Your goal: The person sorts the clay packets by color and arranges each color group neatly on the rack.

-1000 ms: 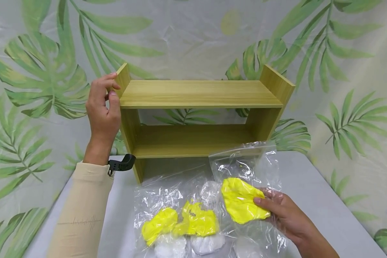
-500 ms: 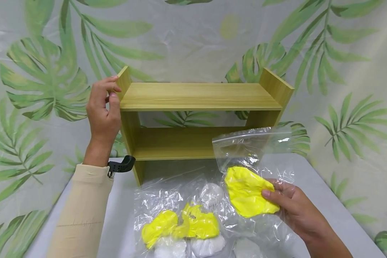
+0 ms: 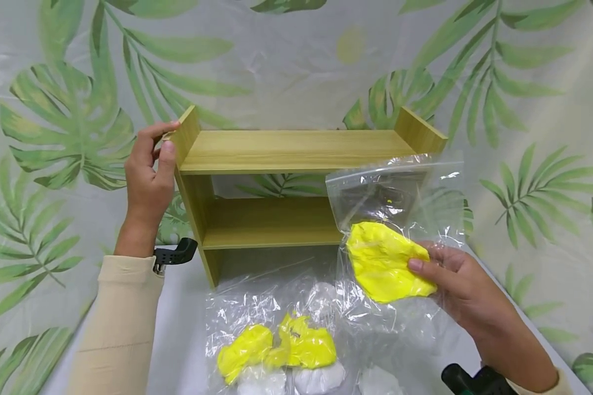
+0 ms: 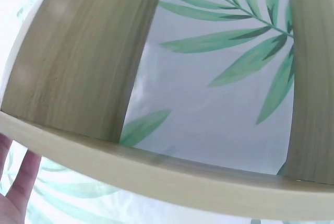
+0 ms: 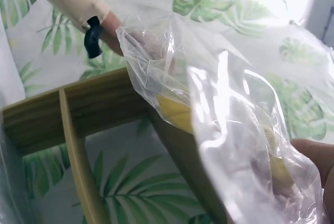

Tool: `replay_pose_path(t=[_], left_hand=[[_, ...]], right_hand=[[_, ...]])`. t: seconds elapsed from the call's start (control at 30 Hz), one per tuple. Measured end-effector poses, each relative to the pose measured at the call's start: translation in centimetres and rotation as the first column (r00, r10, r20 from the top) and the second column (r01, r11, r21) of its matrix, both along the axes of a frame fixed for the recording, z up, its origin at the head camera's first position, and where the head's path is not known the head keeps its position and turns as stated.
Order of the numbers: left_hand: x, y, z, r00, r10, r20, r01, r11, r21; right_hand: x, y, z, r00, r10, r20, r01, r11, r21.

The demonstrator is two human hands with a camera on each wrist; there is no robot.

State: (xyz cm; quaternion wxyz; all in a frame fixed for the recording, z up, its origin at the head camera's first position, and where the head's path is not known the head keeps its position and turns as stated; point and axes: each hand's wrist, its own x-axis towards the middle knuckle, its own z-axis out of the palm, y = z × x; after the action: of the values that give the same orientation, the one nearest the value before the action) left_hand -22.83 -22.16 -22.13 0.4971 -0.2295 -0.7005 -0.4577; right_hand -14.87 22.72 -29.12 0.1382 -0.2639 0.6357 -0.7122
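My right hand (image 3: 466, 288) pinches a clear zip bag (image 3: 358, 189) with a flattened yellow clay-like lump (image 3: 385, 263) inside, thumb over the front. It is raised in front of the right half of a two-tier wooden shelf (image 3: 296, 151). My left hand (image 3: 150, 173) is at the top of the shelf's left side panel (image 3: 186, 137), its fingertips against the outer face. In the left wrist view, fingers (image 4: 23, 177) show outside the panel edge. The right wrist view shows the bag (image 5: 219, 114) covering much of the right hand (image 5: 315, 158).
More clear bags lie on the grey-white table (image 3: 178, 323) before the shelf, with yellow lumps (image 3: 244, 351) and white lumps (image 3: 321, 376) in them. A leaf-print curtain (image 3: 296, 66) hangs behind. Black straps (image 3: 175, 254) sit on both wrists.
My right hand has lifted the bag with the yellow lump upward and slightly right, until it overlaps the upper shelf. The left hand and the shelf's left side have shifted slightly left.
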Motion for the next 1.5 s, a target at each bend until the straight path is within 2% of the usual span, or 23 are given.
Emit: replay_pose_path(t=[0.2, 0.33, 0.53, 0.63, 0.73, 0.87, 1.07, 1.33, 1.5], left_hand=[[-0.3, -0.6, 0.3, 0.999, -0.034, 0.021, 0.034, 0.999, 0.018], [-0.7, -0.7, 0.4, 0.997, -0.082, 0.009, 0.081, 0.995, 0.061], [-1.0, -0.7, 0.7, 0.994, -0.105, 0.027, 0.102, 0.991, 0.083], [-0.9, -1.1, 0.6, 0.992, -0.107, 0.064, 0.098, 0.987, 0.129], [-0.9, -1.4, 0.5, 0.990, -0.114, 0.080, 0.097, 0.977, 0.192], [-1.0, -1.6, 0.3, 0.993, -0.114, 0.035, 0.105, 0.976, 0.193], [-1.4, -1.6, 0.2, 0.994, -0.102, -0.024, 0.105, 0.978, 0.183], [-1.6, -1.2, -0.4, 0.995, -0.099, -0.020, 0.101, 0.981, 0.163], [-1.9, -1.1, -0.2, 0.994, -0.101, -0.033, 0.105, 0.982, 0.160]], right_hand=[[-1.4, -0.8, 2.6, 0.999, -0.029, 0.031, 0.028, 0.999, 0.024], [-2.3, -1.0, 4.4, 0.998, -0.003, 0.058, 0.002, 1.000, 0.013], [-3.6, -1.2, 7.1, 0.993, 0.048, 0.112, -0.033, 0.991, -0.133], [-4.8, -1.8, 8.5, 0.991, 0.046, 0.126, -0.022, 0.982, -0.189], [-6.2, -2.6, 9.8, 0.994, 0.024, 0.110, -0.002, 0.981, -0.196], [-8.1, -3.6, 11.3, 0.996, -0.013, 0.086, 0.027, 0.986, -0.165], [-10.7, -5.3, 12.8, 0.995, -0.061, 0.077, 0.067, 0.994, -0.088], [-13.9, -5.7, 14.3, 0.993, -0.103, 0.056, 0.107, 0.991, -0.079], [-15.7, -5.8, 15.1, 0.990, -0.095, 0.101, 0.107, 0.987, -0.116]])
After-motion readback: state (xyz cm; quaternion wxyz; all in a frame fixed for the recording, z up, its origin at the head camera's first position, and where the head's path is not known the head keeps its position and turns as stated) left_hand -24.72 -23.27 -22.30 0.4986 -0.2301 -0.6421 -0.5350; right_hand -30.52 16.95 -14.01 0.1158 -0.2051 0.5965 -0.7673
